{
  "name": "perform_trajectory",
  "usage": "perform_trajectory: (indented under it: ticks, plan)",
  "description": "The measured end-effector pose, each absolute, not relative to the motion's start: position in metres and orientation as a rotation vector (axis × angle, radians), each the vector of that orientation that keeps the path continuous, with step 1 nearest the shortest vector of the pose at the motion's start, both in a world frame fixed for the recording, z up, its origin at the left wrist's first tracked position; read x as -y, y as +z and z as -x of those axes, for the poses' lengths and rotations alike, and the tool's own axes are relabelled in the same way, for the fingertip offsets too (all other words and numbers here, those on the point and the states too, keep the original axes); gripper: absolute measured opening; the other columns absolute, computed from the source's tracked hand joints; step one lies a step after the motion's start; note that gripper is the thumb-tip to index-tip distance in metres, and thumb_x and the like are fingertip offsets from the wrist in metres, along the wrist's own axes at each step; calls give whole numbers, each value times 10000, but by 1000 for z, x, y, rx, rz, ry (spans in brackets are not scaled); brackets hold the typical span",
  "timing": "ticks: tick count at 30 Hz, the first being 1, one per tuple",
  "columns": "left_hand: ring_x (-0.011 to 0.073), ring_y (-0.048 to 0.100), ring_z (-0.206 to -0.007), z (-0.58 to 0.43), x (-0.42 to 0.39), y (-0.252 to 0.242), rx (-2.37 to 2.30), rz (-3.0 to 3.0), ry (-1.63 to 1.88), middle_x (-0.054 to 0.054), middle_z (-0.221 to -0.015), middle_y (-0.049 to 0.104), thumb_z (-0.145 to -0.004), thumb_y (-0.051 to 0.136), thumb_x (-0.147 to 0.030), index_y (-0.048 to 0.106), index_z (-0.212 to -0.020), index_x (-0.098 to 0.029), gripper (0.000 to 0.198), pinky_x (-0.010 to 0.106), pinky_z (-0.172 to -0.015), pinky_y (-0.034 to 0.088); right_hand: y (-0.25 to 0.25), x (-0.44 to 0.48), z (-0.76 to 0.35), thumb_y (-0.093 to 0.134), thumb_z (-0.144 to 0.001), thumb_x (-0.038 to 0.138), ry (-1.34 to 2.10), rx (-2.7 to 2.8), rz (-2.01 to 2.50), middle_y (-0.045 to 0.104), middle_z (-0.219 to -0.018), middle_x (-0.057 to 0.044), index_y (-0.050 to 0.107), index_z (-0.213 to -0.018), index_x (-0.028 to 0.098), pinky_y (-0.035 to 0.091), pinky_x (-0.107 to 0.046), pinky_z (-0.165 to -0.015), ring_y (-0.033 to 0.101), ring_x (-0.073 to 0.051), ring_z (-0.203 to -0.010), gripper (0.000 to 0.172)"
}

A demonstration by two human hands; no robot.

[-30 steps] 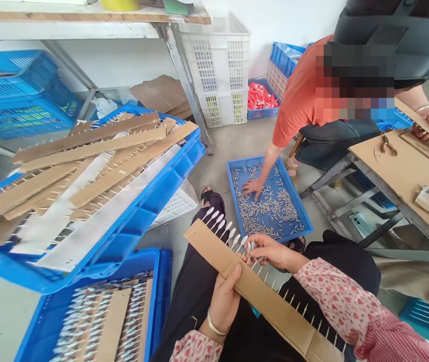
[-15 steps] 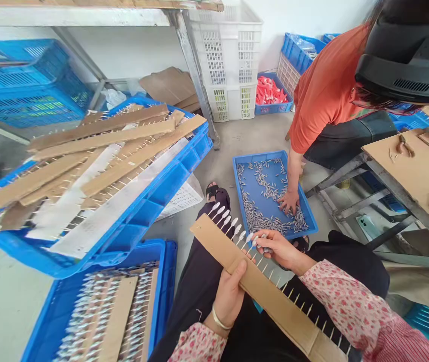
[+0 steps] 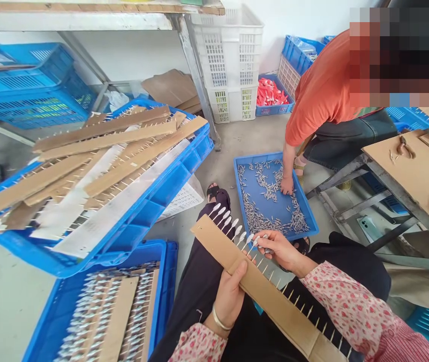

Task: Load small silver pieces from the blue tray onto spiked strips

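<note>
A long cardboard strip (image 3: 263,291) with a row of thin pins along its far edge lies across my lap. My left hand (image 3: 229,296) grips the strip from below, thumb on top. Several pins at the strip's upper end carry small silver pieces (image 3: 225,219). My right hand (image 3: 280,249) is pinched on a few of these small silver pieces, right at the pins near the middle of the strip. A shallow blue tray (image 3: 308,216) holding many loose silver pieces sits on the floor just beyond my knees.
Another person in an orange top reaches a hand (image 3: 286,186) into the tray. A blue crate (image 3: 161,196) piled with cardboard strips stands at left, a second crate (image 3: 161,281) with loaded strips below it. A cardboard-topped table (image 3: 410,171) is at right; white baskets (image 3: 231,60) behind.
The other person's hand slid from the tray's left side to its right and then farther back. My right hand moved slightly along the pins; another pin carries a silver piece.
</note>
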State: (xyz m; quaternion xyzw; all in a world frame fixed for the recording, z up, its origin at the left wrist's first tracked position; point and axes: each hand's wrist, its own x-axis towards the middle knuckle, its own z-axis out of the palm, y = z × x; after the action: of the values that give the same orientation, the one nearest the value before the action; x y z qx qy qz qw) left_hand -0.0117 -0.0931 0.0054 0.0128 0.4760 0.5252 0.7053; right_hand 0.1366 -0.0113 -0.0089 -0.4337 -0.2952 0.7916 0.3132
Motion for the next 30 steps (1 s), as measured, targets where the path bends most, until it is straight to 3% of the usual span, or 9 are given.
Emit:
perform_trajectory:
  ticks: [18, 30]
  plan:
    - [225, 650, -856, 12, 94, 4, -1102, 22, 1157, 55, -871, 714, -596, 828, -283, 724, -928, -177, 363, 320, -765, 511, -11, 14, -136, 764, -678, 383, 1981, 840, 1186, 623, -719, -29, 722, -842, 163, 259, -180, -396, 458, -82, -531, 277]
    - [197, 651, -782, 11, 93, 5, -1084, 1, 1170, 46, -825, 724, -615, 816, -267, 722, -889, -177, 304, 297, -726, 506, -8, 20, -133, 753, -689, 401, 1970, 960, 1212, 594, -663, -5, 724, -854, 169, 275, -178, -398, 466, -83, -525, 286]
